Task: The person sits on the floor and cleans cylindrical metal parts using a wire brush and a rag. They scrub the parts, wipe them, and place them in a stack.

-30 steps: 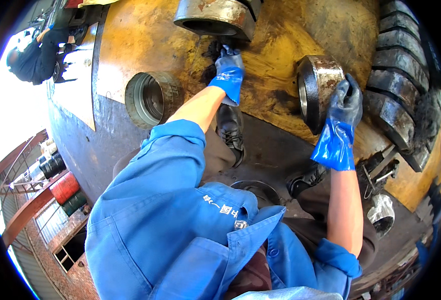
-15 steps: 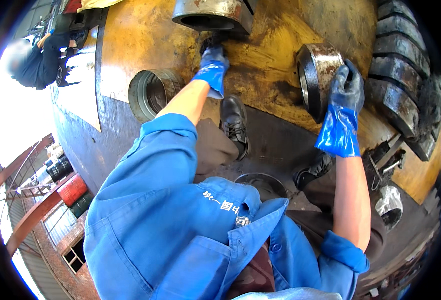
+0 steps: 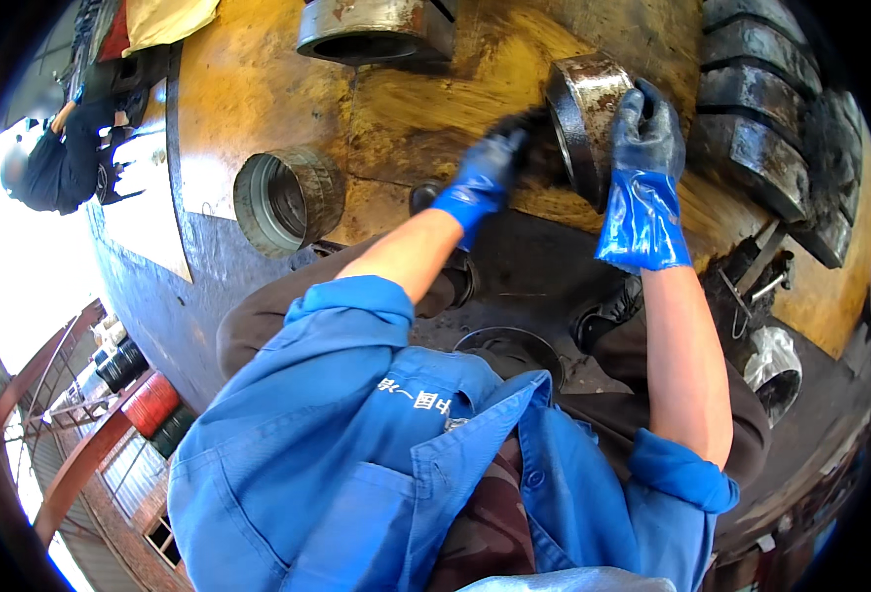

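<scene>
My right hand (image 3: 649,138), in a blue glove with a blackened palm, grips the right side of a thick, rusty steel ring (image 3: 601,99) standing on edge. In front of the ring's opening is my left hand (image 3: 488,166), also gloved. Its fingers close on a dark fuzzy wad (image 3: 526,130), smeared by motion; its exact kind is unclear. A second thick steel ring (image 3: 381,18) sits at the far edge of view. Left of my left forearm stands a thinner, wider metal ring (image 3: 322,192) with a ribbed inner wall.
Several thick dark steel blocks (image 3: 756,118) stand in a row at right, beside black fuzzy shavings (image 3: 832,148). Yellow, grease-stained sheets (image 3: 406,118) cover the floor. Near my right arm lie a metal tool (image 3: 756,281) and a clear plastic bag (image 3: 773,355). Another person (image 3: 55,163) crouches far left.
My left hand has moved right with the dark wad, from near the far steel ring to the opening of the held ring. My right hand keeps its grip. The whole view has shifted slightly.
</scene>
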